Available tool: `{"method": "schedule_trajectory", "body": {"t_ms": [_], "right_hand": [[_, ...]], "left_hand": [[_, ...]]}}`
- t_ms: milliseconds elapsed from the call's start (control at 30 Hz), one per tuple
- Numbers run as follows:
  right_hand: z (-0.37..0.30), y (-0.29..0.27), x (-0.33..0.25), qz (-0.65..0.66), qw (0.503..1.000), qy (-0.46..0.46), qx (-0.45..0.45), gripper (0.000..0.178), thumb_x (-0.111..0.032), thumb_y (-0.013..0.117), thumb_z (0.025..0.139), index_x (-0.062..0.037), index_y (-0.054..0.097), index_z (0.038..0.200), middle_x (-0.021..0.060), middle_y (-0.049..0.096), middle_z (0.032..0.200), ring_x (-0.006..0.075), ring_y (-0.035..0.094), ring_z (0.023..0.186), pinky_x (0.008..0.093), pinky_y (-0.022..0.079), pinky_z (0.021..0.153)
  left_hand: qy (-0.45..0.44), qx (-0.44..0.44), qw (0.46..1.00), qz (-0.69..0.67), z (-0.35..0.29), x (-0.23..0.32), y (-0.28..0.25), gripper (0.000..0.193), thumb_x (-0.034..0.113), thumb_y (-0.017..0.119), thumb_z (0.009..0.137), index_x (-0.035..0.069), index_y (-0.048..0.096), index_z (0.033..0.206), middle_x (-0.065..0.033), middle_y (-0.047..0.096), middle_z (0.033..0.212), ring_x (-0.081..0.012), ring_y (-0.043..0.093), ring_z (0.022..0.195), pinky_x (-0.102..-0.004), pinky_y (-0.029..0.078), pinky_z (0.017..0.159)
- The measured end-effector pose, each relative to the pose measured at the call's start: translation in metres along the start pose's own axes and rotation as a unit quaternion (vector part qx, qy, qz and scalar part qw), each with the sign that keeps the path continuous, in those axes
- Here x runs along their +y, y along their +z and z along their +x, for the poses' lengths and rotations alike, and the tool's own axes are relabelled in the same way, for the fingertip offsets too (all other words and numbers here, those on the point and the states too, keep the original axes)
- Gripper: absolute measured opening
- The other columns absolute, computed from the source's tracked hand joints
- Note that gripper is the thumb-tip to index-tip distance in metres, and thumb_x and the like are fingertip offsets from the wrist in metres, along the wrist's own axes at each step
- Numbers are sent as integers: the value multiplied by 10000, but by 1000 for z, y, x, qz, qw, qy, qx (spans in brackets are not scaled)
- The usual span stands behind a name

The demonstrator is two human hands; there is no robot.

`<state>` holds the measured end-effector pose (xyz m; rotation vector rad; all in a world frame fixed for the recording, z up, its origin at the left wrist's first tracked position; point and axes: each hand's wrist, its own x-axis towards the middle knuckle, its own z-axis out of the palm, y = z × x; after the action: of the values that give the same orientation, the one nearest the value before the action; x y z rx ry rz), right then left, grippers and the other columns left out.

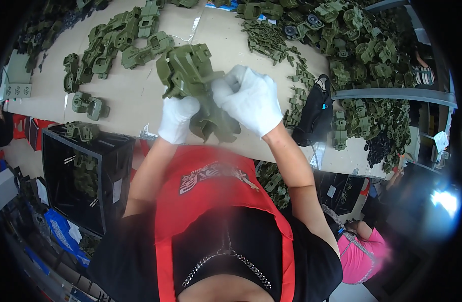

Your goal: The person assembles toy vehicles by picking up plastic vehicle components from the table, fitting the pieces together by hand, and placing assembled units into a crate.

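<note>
In a white glove, my left hand (176, 120) grips an olive-green moulded plastic part (183, 73) from below, holding it raised over the table. The part is bulky, with openings and raised ribs, and its lower portion flares out between my two hands. My right hand (251, 98), also gloved in white, is closed with thumb and fingers pinched against the part's right side. Whatever sits between those fingertips is hidden. A row of similar green parts (110, 43) lies on the table (130, 90) beyond my left hand.
Small green pieces (266, 40) and larger housings (372, 50) are heaped at right. A black tool-like object (314, 113) lies right of my right hand. A grey metal bar (392, 94) crosses the right side. At lower left stands a black crate (90, 176). A person in pink (362, 254) is at lower right.
</note>
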<state>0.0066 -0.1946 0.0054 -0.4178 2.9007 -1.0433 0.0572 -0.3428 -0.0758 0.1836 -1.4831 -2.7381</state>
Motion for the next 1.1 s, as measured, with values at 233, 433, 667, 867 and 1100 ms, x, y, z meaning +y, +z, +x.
{"method": "schedule_trajectory", "body": {"t_ms": [233, 433, 667, 867, 1100], "right_hand": [[-36, 13, 14, 181, 962, 201, -31, 274, -285, 639, 767, -16, 644, 716, 135, 658, 671, 224, 641, 592, 326, 509, 619], [-40, 33, 57, 304, 929, 195, 77, 159, -97, 691, 794, -28, 621, 670, -34, 577, 603, 29, 445, 527, 202, 394, 525], [-54, 88, 182, -97, 961, 258, -28, 371, -378, 672, 779, -15, 707, 845, 227, 660, 746, 304, 679, 755, 350, 511, 730], [-71, 24, 49, 148, 972, 111, -146, 405, -413, 613, 856, -75, 625, 1079, 198, 675, 872, 390, 650, 820, 418, 512, 767], [-119, 74, 35, -26, 989, -57, -137, 141, -223, 623, 828, -96, 619, 888, 119, 654, 906, 346, 645, 803, 425, 522, 718]], "left_hand": [[15, 65, 994, 90, -23, -30, -2, 794, 496, 749, 756, 23, 427, 1306, -65, 538, 1182, -148, 519, 1062, -297, 428, 930], [-111, 111, 982, 104, -21, -42, -28, 786, 690, 497, 840, 69, 457, 1321, -51, 583, 1130, -164, 567, 1023, -319, 472, 908], [-158, 107, 980, -63, -27, -13, -32, 372, 358, 622, 879, 63, 558, 1097, -68, 615, 922, -185, 628, 803, -364, 555, 719], [-189, 122, 973, -46, -41, -25, -38, 209, 108, 613, 829, 26, 591, 1021, -79, 629, 880, -192, 633, 779, -342, 546, 708], [-201, 131, 970, 31, -62, -28, -21, 251, 63, 592, 812, 4, 588, 1056, -72, 634, 892, -187, 632, 792, -311, 523, 727]]}}
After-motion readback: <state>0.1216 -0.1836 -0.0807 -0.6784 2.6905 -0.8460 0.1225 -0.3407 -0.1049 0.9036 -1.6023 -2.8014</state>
